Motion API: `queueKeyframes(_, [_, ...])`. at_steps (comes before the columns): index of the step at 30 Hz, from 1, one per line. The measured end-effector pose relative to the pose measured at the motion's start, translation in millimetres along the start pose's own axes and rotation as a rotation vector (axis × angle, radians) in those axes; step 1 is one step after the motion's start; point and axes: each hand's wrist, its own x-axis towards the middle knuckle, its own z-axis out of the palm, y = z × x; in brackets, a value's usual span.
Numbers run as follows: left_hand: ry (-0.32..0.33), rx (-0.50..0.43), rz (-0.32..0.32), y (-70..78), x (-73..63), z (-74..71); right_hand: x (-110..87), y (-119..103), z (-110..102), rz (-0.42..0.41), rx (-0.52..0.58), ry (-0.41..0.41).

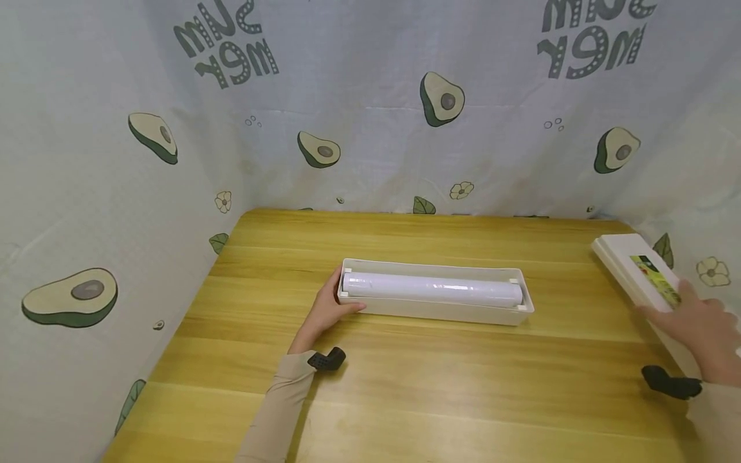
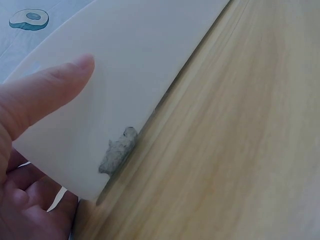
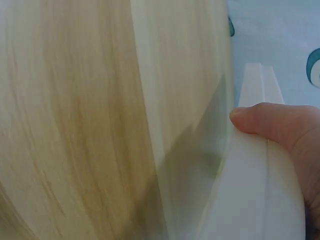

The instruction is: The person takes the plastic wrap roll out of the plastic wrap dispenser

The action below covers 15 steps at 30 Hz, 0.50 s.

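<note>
The left hand (image 1: 324, 314), left of centre in the head view, grasps the left end of the box (image 1: 434, 311), thumb on its front wall and fingers behind the end. The right hand (image 1: 703, 326), at the right edge, grasps the lid (image 1: 621, 252), apparently a cover, its fingers lying across the label (image 1: 655, 280). The box sits at the centre of the frame on the table (image 1: 405, 392), uncovered, with the roll (image 1: 431, 289) lying lengthwise inside between small white corner tabs. The lid slants along the table's right side, beside the curtain (image 1: 376, 173). Judged risks: the lid could slip past the table's edge or catch the curtain, as it lies so near both and is held toward its near end; the box could swing or tip if the left hand pulled, being held at one end only; the roll could then shift or lift out, since nothing covers it. The right hand's fingertips, the lid's near end and its underside are hidden or cut off; whether the lid touches the table cannot be told. The label's print is too small to read. A grey patch (image 2: 119, 151) low on the box wall, left wrist view, is indistinct.
</note>
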Motion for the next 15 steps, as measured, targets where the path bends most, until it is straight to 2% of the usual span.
queueKeyframes(4, [-0.007, -0.005, -0.013, 1.9, -1.0, 0.3, 2.5, 7.7, 2.4, -0.015, -0.002, -0.008])
queueKeyframes(11, [-0.032, 0.020, -0.024, 29.1, -10.9, -2.9, 5.7, 16.9, 7.2, 0.009, -0.018, -0.050])
queueKeyframes(15, [-0.032, 0.016, -0.021, 32.7, -12.0, -2.8, 10.4, 22.4, 10.3, 0.014, -0.008, -0.052])
